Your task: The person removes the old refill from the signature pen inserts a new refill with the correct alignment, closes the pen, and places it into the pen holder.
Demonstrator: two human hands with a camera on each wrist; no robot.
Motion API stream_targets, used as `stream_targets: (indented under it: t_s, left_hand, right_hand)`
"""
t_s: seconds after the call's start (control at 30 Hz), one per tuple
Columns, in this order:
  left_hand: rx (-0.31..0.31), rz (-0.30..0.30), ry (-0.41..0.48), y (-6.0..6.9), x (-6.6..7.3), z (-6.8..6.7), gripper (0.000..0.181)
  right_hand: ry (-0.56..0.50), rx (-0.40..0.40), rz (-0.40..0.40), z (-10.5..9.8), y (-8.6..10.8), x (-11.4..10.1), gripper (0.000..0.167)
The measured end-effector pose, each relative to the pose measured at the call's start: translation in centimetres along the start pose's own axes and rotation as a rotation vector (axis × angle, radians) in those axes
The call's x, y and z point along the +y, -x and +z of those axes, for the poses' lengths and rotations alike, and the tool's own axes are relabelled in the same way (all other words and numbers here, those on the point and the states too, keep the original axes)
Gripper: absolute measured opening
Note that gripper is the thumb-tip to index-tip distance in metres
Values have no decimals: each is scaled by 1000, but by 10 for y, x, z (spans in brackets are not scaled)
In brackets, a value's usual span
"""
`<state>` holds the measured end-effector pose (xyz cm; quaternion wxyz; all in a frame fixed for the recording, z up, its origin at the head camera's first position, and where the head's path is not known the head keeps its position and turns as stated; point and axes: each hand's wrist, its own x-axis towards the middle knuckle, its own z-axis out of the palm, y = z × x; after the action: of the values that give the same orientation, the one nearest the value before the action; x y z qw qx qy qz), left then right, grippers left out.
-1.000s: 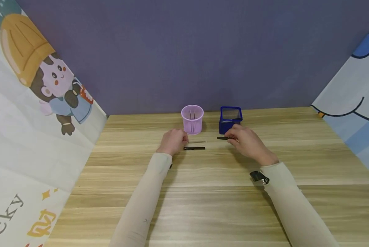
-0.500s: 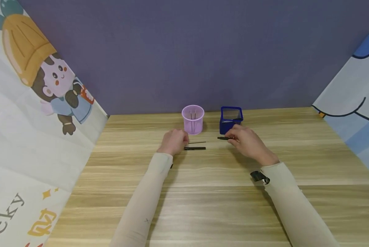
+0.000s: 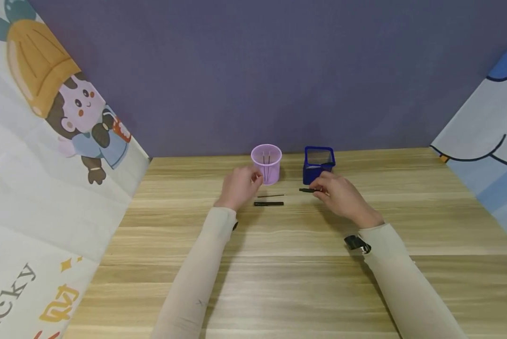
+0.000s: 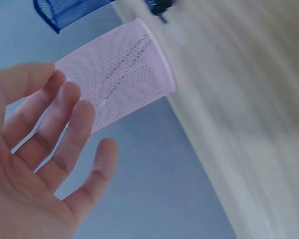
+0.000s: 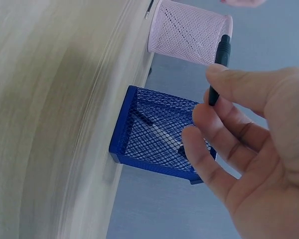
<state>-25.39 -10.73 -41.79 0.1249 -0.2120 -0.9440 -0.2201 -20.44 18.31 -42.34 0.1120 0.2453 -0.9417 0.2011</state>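
My right hand (image 3: 335,193) pinches a short black pen section (image 5: 220,62) with a stepped end between thumb and fingertips, in front of the blue mesh pen holder (image 3: 311,176). My left hand (image 3: 238,186) hovers just in front of the pink mesh cup (image 3: 272,173); its fingers are loosely bent and nothing shows between them. On the table below the cup lies a thin refill-like stick (image 3: 271,196). Nearer to me and roughly parallel lies a black pen piece with a clip (image 3: 269,204). Inside the pink cup stand thin dark sticks.
A pen with a clear middle (image 5: 159,132) rests inside the blue holder. The wooden table (image 3: 270,282) meets a grey-blue back panel (image 3: 278,75) behind the two holders. Cartoon-printed white cloths (image 3: 7,197) hang on both sides.
My left hand has let go of the thin stick's left end and risen away toward the pink cup. The stick stays on the table. My right hand keeps its pinch on the black pen section.
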Motion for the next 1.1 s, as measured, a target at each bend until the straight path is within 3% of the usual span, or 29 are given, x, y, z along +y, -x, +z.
stream_targets:
  t_s: [0.2,0.47,0.73,0.9,1.1]
  left_hand:
    - [83,-5,11,-5,3,-6,11]
    - [94,10,-33,-25,6,-14,10]
    - [10,25,-104,-57,11,-25,14]
    - [-84,41,-152,-76,9,-21,15]
    - [-156,63,-290,-91,9,-19,17]
  right_hand:
    - [-10,6,-8,-1,0,-1,16]
    - [-8,14,-17,0,1,0,17]
    - [-6,11,-11,-3,1,0,17]
    - [-10,13,-14,-2,1,0,17]
    - [-17,9,-15,-1,1,-1,17]
